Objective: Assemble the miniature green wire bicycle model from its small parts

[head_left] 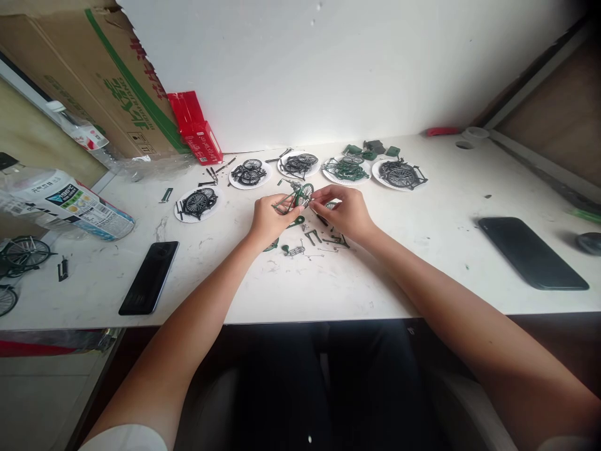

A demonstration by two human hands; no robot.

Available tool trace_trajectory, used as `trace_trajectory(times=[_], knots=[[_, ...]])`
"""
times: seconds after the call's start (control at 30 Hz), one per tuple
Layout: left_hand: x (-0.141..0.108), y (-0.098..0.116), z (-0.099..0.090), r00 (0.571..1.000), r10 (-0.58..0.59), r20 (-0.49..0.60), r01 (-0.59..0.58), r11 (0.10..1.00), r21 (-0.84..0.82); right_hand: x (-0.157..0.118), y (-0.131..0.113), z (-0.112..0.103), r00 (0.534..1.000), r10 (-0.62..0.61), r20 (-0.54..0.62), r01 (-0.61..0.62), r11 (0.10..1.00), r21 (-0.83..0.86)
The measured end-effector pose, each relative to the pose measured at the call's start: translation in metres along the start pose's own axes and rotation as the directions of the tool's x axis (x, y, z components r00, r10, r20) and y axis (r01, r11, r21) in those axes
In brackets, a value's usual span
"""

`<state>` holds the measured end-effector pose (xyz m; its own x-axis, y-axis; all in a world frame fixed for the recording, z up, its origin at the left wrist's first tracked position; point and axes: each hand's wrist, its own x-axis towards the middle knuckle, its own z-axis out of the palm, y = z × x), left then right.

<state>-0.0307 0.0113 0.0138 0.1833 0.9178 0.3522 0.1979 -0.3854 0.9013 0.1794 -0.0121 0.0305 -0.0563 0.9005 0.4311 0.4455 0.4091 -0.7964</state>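
In my left hand (272, 216) is a small green model bicycle (304, 194), gripped by its frame between thumb and fingers, with a spoked wheel and handlebar showing. My right hand (342, 208) is closed in a pinch right at the edge of that wheel; whatever lies between its fingertips is too small to make out. Just below both hands, loose green parts (312, 237) and a small metal-coloured rack-like piece (297, 251) lie scattered on the white table (291, 294). Part of another wheel (331, 205) shows behind my right fingers.
Behind my hands stand several paper plates of dark bicycle parts (400, 175) and one plate of green parts (347, 169). A red box (200, 134), large bottle (70, 200) and phone (150, 277) are on the left. A dark flat device (533, 252) lies right.
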Motion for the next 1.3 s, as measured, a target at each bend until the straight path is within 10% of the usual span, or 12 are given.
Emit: trace_trajectory(times=[1.3], knots=[[0.0001, 0.0, -0.0007, 0.999, 0.05, -0.011, -0.049, 0.998, 0.028, 0.0008, -0.0037, -0.0024, 0.997, 0.045, 0.059, -0.04, 0.996, -0.075]])
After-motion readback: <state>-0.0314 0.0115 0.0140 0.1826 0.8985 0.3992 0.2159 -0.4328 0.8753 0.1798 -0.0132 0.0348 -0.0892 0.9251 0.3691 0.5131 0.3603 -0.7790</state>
